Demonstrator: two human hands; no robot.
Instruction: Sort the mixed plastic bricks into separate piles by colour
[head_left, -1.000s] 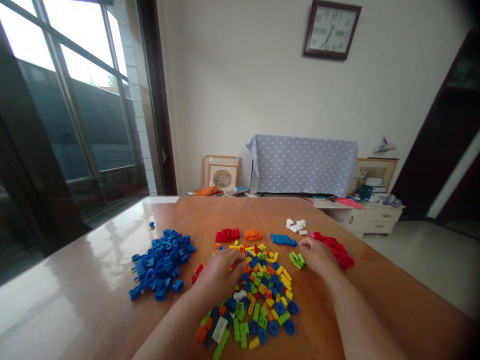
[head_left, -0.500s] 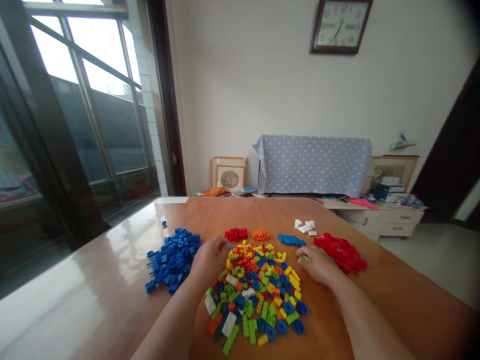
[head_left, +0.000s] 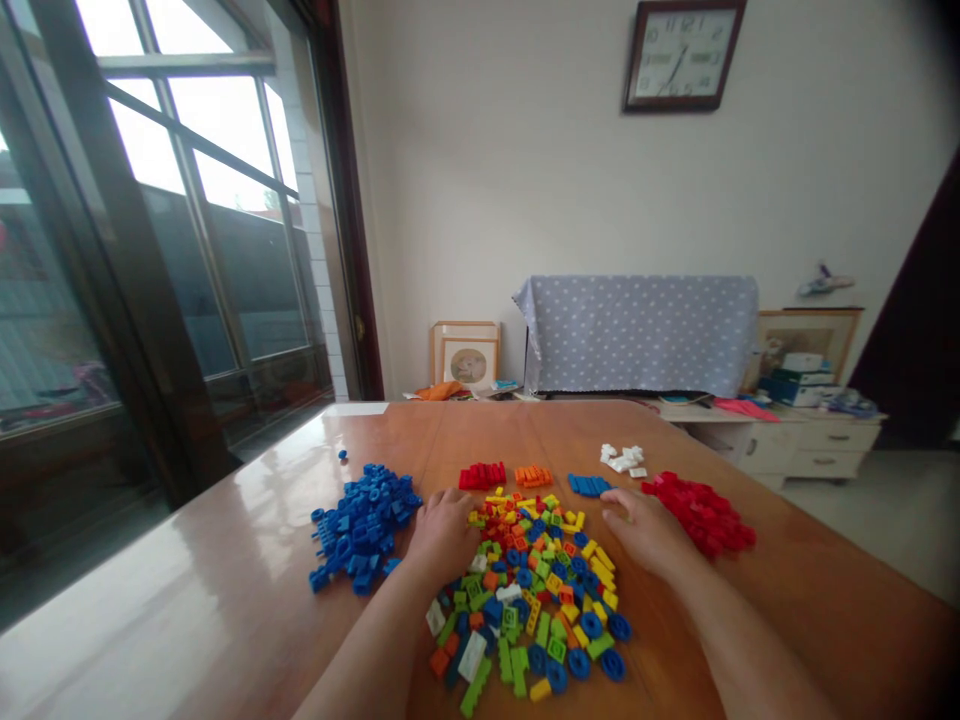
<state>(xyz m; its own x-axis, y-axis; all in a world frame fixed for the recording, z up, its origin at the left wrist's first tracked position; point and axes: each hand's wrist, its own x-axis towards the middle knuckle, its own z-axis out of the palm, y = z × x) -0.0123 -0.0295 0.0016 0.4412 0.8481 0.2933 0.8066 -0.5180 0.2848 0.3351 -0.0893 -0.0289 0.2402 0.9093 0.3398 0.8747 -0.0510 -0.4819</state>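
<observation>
My left hand (head_left: 445, 532) lies palm down at the upper left edge of the mixed brick pile (head_left: 536, 590), fingers stretched forward and slightly apart; anything under the palm is hidden. My right hand (head_left: 642, 525) is at the pile's upper right, thumb and forefinger round a lime-green brick (head_left: 616, 514) that barely shows. Its fingertips are close to a row of blue bricks (head_left: 589, 486). Short rows of red bricks (head_left: 482, 475) and orange bricks (head_left: 533, 476) stand behind the pile.
A heap of blue pieces (head_left: 364, 525) lies left of my left hand, a red heap (head_left: 703, 512) beyond my right. White pieces (head_left: 622, 459) sit farther back. One small blue piece (head_left: 343, 455) is alone at the far left of the wooden table (head_left: 247, 560).
My left hand has gone from curled fingers to a flatter, spread pose over the pile's edge. The lime-green brick in my right hand shows less. The view has shifted slightly left.
</observation>
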